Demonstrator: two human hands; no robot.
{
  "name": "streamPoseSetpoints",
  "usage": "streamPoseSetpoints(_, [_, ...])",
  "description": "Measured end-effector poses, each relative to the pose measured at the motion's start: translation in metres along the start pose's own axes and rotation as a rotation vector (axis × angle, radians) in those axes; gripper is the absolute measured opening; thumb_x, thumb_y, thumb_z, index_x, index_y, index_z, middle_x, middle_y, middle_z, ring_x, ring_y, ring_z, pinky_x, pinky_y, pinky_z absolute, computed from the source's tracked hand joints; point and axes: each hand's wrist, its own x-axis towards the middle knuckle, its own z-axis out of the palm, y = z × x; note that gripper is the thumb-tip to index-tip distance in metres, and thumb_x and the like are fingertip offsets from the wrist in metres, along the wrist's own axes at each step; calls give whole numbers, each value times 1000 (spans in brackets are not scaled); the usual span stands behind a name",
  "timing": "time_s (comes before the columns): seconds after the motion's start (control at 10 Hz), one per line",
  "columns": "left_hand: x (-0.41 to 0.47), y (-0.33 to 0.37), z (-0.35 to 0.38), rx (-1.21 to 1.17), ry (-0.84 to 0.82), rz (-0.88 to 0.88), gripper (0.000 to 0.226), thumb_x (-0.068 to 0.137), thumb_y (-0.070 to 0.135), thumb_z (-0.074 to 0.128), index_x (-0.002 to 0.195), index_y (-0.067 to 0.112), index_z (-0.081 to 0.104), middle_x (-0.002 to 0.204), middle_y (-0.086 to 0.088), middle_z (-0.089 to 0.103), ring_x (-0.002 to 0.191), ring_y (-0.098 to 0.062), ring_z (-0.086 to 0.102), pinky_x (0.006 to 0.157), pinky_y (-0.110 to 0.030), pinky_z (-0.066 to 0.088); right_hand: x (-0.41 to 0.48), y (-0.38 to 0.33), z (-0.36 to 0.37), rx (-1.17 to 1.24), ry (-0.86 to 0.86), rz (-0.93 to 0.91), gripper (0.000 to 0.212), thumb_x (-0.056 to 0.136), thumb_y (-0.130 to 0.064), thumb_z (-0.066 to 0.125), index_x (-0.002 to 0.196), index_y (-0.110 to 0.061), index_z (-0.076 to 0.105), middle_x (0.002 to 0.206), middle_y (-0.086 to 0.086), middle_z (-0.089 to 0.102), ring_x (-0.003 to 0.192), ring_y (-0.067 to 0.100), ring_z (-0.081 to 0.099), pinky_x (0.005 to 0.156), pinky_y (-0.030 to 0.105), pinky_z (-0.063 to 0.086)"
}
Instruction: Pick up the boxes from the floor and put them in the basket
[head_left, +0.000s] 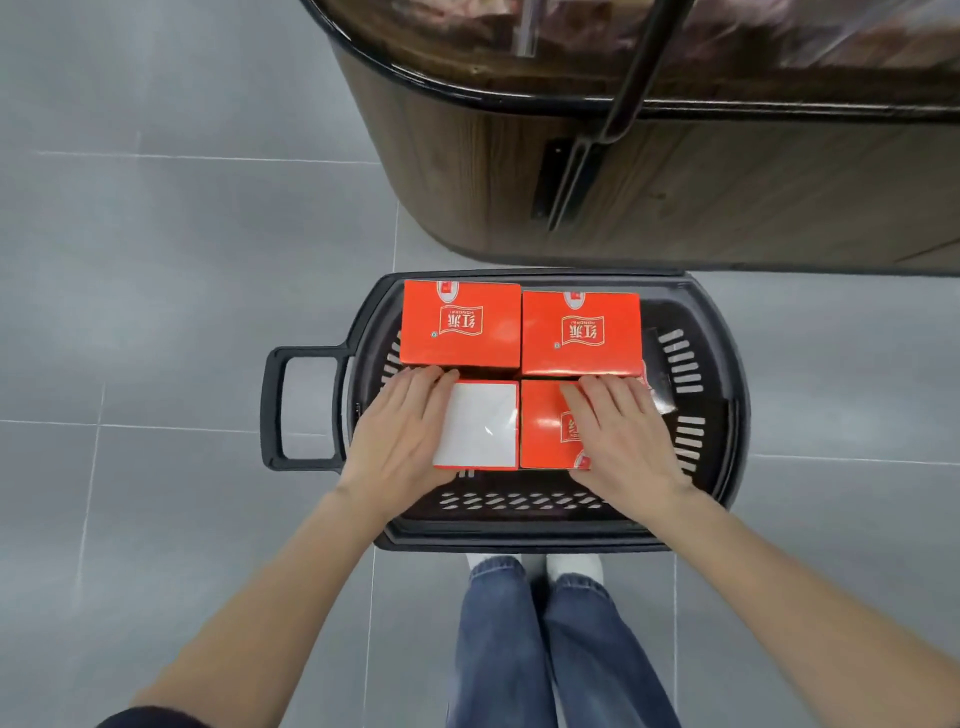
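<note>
Four rectangular cardboard boxes sit inside a black slotted plastic basket (519, 540), packed two by two toward its far side. The far-left box (461, 323) and far-right box (581, 332) are orange-red with white logo print on top and lie side by side, edges close together. The near-left box (480, 423) shows a plain white face up with an orange-red edge. The near-right box (543, 431) is orange-red with the same print and lies just beside it. The left hand (400, 436) lies flat over the left edge of the near-left box, fingers straight and together, tips reaching the near edge of the far-left box; the thumb is not visible. The right hand (621, 431) rests flat on top of the near-right box, fingers straight and slightly spread, tips at the near edge of the far-right box. Neither hand grips anything. The basket's looped black handle (272, 410) sticks out to the left. The basket stands on a floor (182, 286) of large grey tiles with pale grout lines. Just beyond it is a rounded wood-panelled display counter (675, 197) with a black rim and a glass top, contents blurred, and a black metal bar (623, 114) slants down its front. Blue jeans (519, 649) and white shoes (574, 564) show just behind the basket's near rim.
</note>
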Motion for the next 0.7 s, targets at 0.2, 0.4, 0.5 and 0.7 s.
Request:
streamPoseSetpoints(0.2, [-3, -2, 4, -15, -26, 30, 95, 54, 45, 81, 128, 1, 41, 118, -16, 57, 111, -31, 53, 104, -43, 41, -1, -1, -1, 6, -36, 15, 95, 37, -35, 90, 116, -7, 45, 108, 13, 64, 97, 30, 62, 89, 42, 51])
streamPoseSetpoints(0.4, [-15, 5, -24, 1, -80, 16, 103, 51, 47, 85, 133, 5, 37, 130, -18, 54, 116, -32, 56, 101, -43, 43, -13, -6, -21, -18, -97, 24, 97, 37, -38, 90, 119, -4, 50, 113, 15, 63, 101, 30, 63, 92, 43, 50])
streamPoseSetpoints(0.5, [-22, 4, -45, 14, -105, 25, 100, 51, 49, 85, 130, 7, 41, 128, -15, 57, 111, -31, 61, 93, -40, 50, -24, -4, -41, -25, -126, 39, 94, 36, -41, 89, 117, -3, 59, 115, 16, 64, 103, 30, 65, 91, 43, 51])
streamPoseSetpoints(0.7, [-44, 10, -100, -88, -118, 22, 85, 63, 43, 82, 131, 6, 46, 131, -13, 57, 113, -30, 60, 88, -40, 53, -52, 2, -100, 76, -224, 91, 82, 63, -44, 78, 130, -8, 49, 133, 10, 54, 124, 27, 51, 108, 41, 35])
